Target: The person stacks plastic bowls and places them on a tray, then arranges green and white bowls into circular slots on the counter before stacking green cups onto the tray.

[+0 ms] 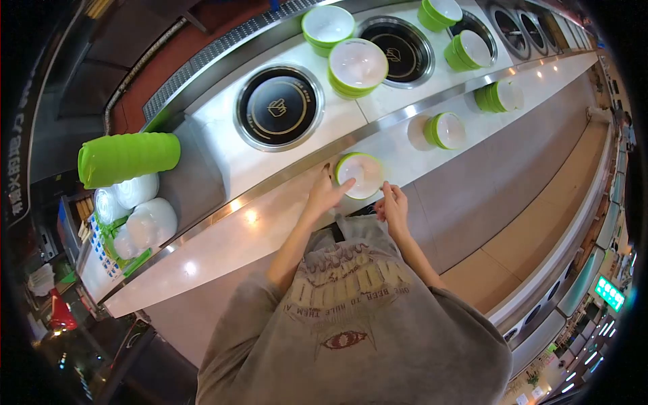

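Over the lower counter ledge, my left hand (329, 191) grips a bowl (364, 174), green outside and white inside. Its thumb lies over the rim, and the other fingers are around the left side. Close by the bowl's right edge is my right hand (393, 208), its fingers curled in and the index fingertip at or near the rim. Whether anything small is between those fingers cannot be made out. On the same ledge, a green bowl stack (447, 131) lies to the right of the bowl in my hand.
Further right is another bowl stack (499, 96). The raised counter bears round black cooker plates (278, 106) and stacked bowls (358, 64). At the left lie a long green bowl stack (129, 158) and wrapped white items (152, 223). A metal edge (297, 167) separates the two levels.
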A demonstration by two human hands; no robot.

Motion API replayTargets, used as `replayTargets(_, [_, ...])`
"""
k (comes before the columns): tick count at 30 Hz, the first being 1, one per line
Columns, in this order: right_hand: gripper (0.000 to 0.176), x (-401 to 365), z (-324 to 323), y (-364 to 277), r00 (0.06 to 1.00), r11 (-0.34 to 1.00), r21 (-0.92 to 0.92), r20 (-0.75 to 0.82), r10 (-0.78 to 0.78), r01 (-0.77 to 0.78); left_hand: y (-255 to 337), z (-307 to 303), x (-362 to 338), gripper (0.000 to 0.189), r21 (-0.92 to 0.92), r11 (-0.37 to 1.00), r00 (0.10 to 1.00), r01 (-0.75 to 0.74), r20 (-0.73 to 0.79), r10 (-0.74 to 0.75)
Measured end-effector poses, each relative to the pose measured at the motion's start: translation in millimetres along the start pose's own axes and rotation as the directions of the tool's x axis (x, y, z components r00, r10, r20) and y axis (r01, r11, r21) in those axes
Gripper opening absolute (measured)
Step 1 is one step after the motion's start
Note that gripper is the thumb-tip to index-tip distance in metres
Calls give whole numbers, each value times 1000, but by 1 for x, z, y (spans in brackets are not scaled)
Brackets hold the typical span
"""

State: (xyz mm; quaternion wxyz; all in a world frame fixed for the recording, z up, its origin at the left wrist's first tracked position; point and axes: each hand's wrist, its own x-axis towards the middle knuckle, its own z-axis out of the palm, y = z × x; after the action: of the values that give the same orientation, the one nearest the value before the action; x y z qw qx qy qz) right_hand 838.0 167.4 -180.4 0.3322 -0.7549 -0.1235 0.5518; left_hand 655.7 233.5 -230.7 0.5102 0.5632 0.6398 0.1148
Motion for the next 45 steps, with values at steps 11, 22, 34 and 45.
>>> replayTargets(11, [96, 51, -6, -28, 667, 854, -7, 621, 412, -520, -8, 2, -20, 77, -180, 979, 989, -92, 101, 111])
replayTargets(22, [77, 1, 40, -20, 471, 942, -57, 855, 217, -331, 23, -66, -131, 96, 137, 958, 931, -250, -236, 277])
replayTargets(34, [88, -69, 164, -59, 463, 904, -56, 871, -163, 423, -15, -181, -184, 127, -56, 914, 864, -403, -352, 360])
replayTargets(45, [110, -94, 334, -78, 217, 438, -13, 882, -419, 899, -108, -263, -143, 125, -238, 875, 706, -422, -691, 153])
